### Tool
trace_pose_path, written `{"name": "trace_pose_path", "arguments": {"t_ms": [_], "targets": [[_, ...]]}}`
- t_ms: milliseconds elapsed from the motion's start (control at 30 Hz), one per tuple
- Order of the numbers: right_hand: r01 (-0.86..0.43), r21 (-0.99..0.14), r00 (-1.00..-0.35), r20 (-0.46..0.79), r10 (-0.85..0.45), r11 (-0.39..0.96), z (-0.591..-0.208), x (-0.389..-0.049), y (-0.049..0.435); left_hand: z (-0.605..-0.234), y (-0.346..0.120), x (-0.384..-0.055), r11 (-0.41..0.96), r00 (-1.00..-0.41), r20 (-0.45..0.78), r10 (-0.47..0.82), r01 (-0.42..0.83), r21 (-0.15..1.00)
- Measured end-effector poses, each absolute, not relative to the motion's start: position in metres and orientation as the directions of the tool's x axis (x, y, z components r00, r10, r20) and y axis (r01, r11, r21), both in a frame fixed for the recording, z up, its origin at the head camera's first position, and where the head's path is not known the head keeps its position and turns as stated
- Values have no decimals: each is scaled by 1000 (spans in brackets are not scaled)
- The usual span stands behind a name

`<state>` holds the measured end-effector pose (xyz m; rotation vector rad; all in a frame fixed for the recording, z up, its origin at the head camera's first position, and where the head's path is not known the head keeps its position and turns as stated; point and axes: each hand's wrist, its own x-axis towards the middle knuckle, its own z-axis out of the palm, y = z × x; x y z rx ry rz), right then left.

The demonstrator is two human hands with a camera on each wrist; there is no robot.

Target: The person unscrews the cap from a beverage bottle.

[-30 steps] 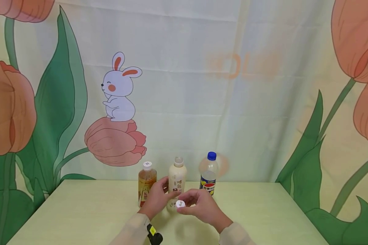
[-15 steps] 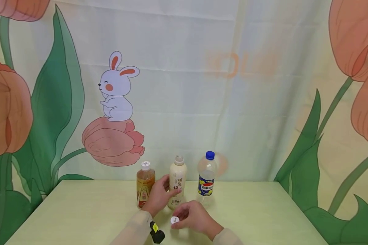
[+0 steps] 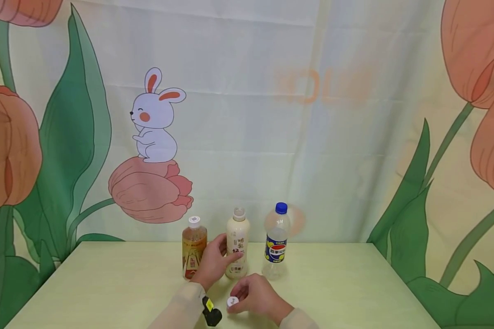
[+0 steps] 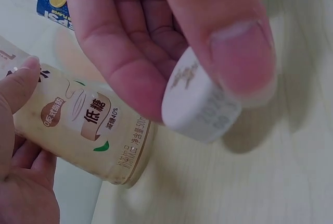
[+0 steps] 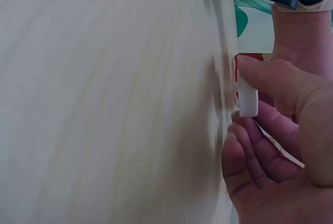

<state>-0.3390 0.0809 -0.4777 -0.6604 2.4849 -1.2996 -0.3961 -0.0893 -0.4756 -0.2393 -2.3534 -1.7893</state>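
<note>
My left hand (image 3: 213, 262) grips a cream-coloured milk tea bottle (image 3: 238, 237), thumb across its front and fingers behind it. The bottle stands upright on the table with its mouth uncapped. In front of it, my right hand (image 3: 258, 296) pinches a white bottle cap (image 3: 232, 301) between thumb and index finger. Seen in the left wrist view, the white cap (image 4: 195, 99) has small printed marks on its top and side. The right wrist view shows the cap (image 5: 247, 96) close to the tabletop; whether it touches cannot be made out.
An amber drink bottle (image 3: 195, 251) with a white cap stands just left of my left hand. To the right stands a clear Pepsi bottle (image 3: 276, 249) with a blue cap. Behind the pale table (image 3: 333, 283) hangs a curtain (image 3: 247, 114) printed with tulips and a rabbit.
My right hand has moved down and toward me with the cap, away from the milk tea bottle. My left hand keeps its hold on the bottle.
</note>
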Motion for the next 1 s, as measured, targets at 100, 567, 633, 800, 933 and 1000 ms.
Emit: {"name": "trace_pose_path", "arguments": {"t_ms": [100,567,633,800,933,1000], "targets": [[-283,-808,-866,-17,-501,516,-480,-340,80,-478,-89,-398,262,-973,231,18,228,938],[-321,-763,-863,-10,-506,562,-496,-347,78,-479,-89,-396,247,-975,223,9,218,944],[-313,-764,-866,-14,-501,564,-495,-347,77,-480,-90,-396,250,-975,222,10,217,944],[-311,-761,-871,-10,-490,569,-493,-346,78,-483,-92,-395,255,-976,216,7,211,944],[-330,-768,-881,43,-471,548,-491,-346,82,-483,-93,-390,260,-978,207,19,205,944],[-331,-784,-889,73,-451,525,-488,-346,85,-481,-94,-386,262,-979,200,29,201,944]]}}
